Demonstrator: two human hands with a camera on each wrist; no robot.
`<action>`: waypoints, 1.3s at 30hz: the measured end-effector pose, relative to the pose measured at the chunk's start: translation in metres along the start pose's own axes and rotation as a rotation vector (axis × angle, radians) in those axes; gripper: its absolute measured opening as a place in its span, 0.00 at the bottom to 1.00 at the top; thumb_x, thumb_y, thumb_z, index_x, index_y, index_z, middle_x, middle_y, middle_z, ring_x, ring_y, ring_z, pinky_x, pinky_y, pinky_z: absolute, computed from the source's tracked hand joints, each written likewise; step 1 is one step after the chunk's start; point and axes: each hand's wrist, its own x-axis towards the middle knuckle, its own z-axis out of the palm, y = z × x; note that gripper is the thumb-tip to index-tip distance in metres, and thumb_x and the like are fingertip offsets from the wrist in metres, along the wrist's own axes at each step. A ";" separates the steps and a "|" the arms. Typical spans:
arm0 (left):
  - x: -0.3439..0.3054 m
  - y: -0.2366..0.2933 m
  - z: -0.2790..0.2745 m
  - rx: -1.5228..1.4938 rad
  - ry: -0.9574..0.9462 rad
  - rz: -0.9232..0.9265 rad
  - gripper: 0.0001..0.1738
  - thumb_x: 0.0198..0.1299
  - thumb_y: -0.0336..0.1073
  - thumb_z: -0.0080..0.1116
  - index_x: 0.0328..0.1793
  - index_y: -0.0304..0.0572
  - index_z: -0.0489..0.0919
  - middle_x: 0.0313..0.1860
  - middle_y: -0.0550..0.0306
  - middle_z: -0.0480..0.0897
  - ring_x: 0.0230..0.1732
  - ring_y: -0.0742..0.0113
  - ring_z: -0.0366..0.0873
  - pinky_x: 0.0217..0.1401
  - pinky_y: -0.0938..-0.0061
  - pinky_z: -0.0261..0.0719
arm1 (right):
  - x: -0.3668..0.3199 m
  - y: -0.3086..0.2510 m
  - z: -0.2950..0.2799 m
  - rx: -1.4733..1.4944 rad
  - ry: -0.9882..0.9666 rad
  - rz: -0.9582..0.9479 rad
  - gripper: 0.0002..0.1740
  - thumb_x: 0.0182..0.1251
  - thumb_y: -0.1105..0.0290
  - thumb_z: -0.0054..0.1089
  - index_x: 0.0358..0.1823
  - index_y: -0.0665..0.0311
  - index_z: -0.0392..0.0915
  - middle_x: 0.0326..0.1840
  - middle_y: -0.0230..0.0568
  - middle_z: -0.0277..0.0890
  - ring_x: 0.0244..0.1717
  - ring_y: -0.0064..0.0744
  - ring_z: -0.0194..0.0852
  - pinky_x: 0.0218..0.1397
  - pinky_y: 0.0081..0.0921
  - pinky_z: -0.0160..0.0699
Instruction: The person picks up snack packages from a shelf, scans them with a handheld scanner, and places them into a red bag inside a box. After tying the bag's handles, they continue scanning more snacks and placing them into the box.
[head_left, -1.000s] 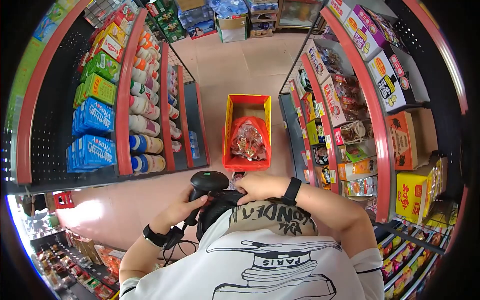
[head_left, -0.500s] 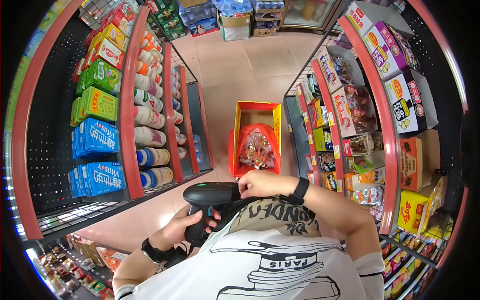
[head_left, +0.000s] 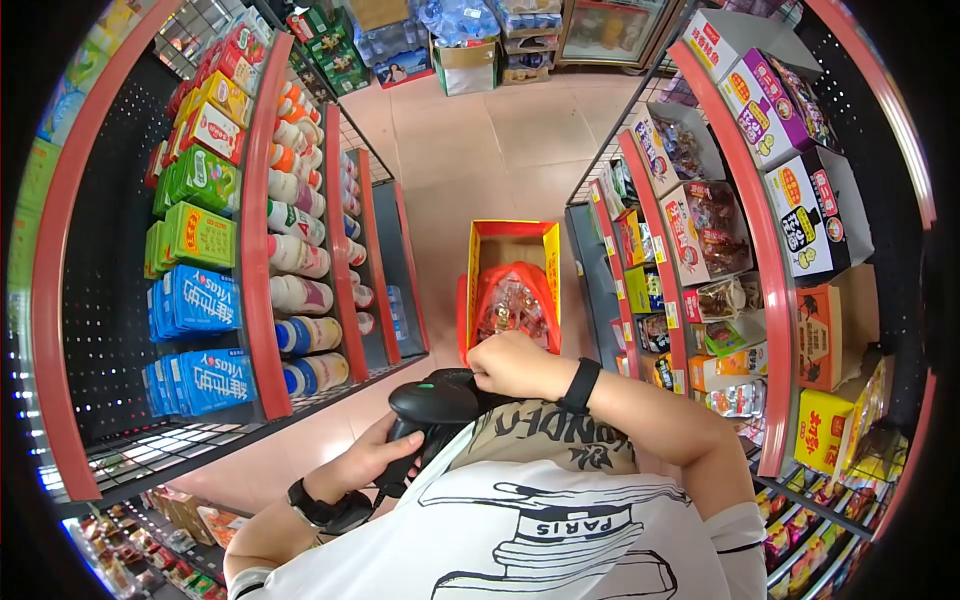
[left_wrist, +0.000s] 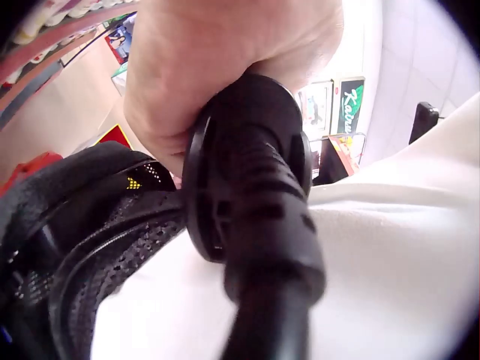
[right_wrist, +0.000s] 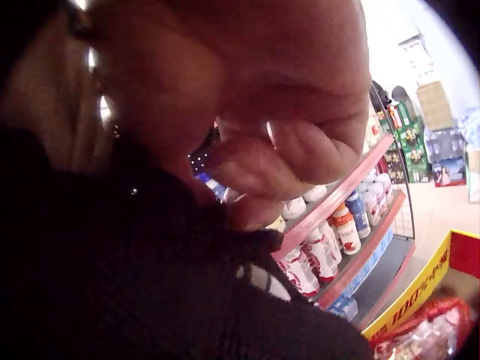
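In the head view my left hand [head_left: 370,455] grips a black barcode scanner [head_left: 435,395] by its handle, with a small green light on top. The left wrist view shows the handle's ribbed base [left_wrist: 259,165] and cord close up, the palm wrapped over it. Beside the scanner's head, my right hand [head_left: 515,365] has curled fingers at the edge of a black bag [left_wrist: 120,217] with mesh fabric, held against the shirt. Dark fabric [right_wrist: 150,277] fills the lower right wrist view, right at the fingertips; the bag's inside is hidden.
A yellow-and-red carton [head_left: 552,255] on the aisle floor contains a red plastic bag [head_left: 470,315] of wrapped snacks. Left shelves hold blue drink boxes [head_left: 205,300] and bottles [head_left: 300,258]; snack boxes [head_left: 790,215] line the right shelves. Stacked cartons [head_left: 465,65] stand at the aisle's far end.
The scanner first turned and rose, then swung slightly right and down beside the right hand. The right hand has moved a little to the right, staying at the black bag.
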 end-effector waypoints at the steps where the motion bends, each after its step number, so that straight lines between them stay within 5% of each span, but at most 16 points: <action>1: 0.000 0.005 0.008 0.098 0.059 0.027 0.27 0.66 0.48 0.50 0.61 0.36 0.61 0.33 0.59 0.74 0.28 0.74 0.73 0.32 0.78 0.75 | -0.004 0.003 -0.003 0.148 -0.022 0.056 0.07 0.52 0.69 0.59 0.26 0.65 0.76 0.24 0.46 0.76 0.31 0.47 0.77 0.35 0.37 0.73; 8: 0.017 -0.002 0.005 0.282 0.039 0.085 0.31 0.67 0.55 0.45 0.62 0.35 0.63 0.33 0.62 0.73 0.30 0.78 0.71 0.35 0.81 0.73 | 0.001 0.016 0.012 0.380 -0.003 0.179 0.05 0.54 0.70 0.57 0.28 0.65 0.78 0.30 0.49 0.78 0.38 0.47 0.78 0.40 0.40 0.73; 16: 0.038 -0.009 0.004 0.292 0.093 0.120 0.31 0.67 0.54 0.46 0.63 0.32 0.63 0.53 0.49 0.72 0.55 0.67 0.67 0.61 0.74 0.64 | 0.003 0.001 0.006 0.421 0.114 0.210 0.06 0.54 0.72 0.55 0.28 0.67 0.77 0.30 0.52 0.77 0.36 0.52 0.76 0.40 0.42 0.72; 19: 0.042 -0.034 0.008 0.444 0.298 0.310 0.28 0.65 0.50 0.50 0.58 0.31 0.64 0.48 0.45 0.75 0.50 0.63 0.72 0.56 0.71 0.68 | 0.002 -0.004 0.005 0.426 0.142 0.209 0.06 0.53 0.73 0.53 0.28 0.67 0.77 0.30 0.53 0.77 0.36 0.53 0.76 0.40 0.43 0.72; 23: 0.037 -0.038 0.020 0.669 0.490 0.233 0.27 0.62 0.49 0.54 0.52 0.33 0.63 0.36 0.36 0.77 0.40 0.46 0.77 0.44 0.61 0.72 | 0.002 -0.009 0.004 0.420 0.138 0.182 0.06 0.51 0.73 0.52 0.27 0.69 0.77 0.29 0.54 0.77 0.36 0.54 0.76 0.40 0.44 0.72; 26: 0.041 -0.037 0.019 0.695 0.538 0.165 0.28 0.62 0.49 0.54 0.53 0.32 0.61 0.38 0.34 0.77 0.42 0.44 0.77 0.45 0.60 0.72 | 0.004 -0.008 0.011 0.416 0.142 0.172 0.07 0.50 0.73 0.52 0.26 0.69 0.77 0.29 0.55 0.76 0.36 0.55 0.76 0.41 0.44 0.73; 30: 0.045 -0.032 0.016 0.804 0.495 0.184 0.28 0.62 0.50 0.52 0.54 0.32 0.60 0.38 0.32 0.77 0.42 0.40 0.78 0.44 0.57 0.73 | 0.007 -0.007 0.014 0.402 0.160 0.158 0.07 0.50 0.73 0.52 0.26 0.69 0.78 0.28 0.55 0.76 0.35 0.55 0.76 0.41 0.44 0.73; 35: 0.041 0.009 0.022 1.441 0.403 0.047 0.30 0.63 0.58 0.42 0.52 0.36 0.70 0.34 0.32 0.79 0.37 0.39 0.79 0.39 0.53 0.75 | 0.011 -0.006 0.015 0.423 0.197 0.170 0.07 0.50 0.74 0.52 0.25 0.69 0.78 0.28 0.55 0.77 0.34 0.55 0.76 0.39 0.43 0.73; 39: 0.044 0.026 0.017 1.593 0.280 -0.117 0.33 0.63 0.61 0.38 0.48 0.36 0.74 0.31 0.35 0.80 0.35 0.42 0.79 0.37 0.53 0.74 | 0.013 -0.004 0.015 0.385 0.211 0.156 0.05 0.53 0.74 0.55 0.26 0.69 0.77 0.25 0.52 0.76 0.31 0.49 0.77 0.35 0.38 0.73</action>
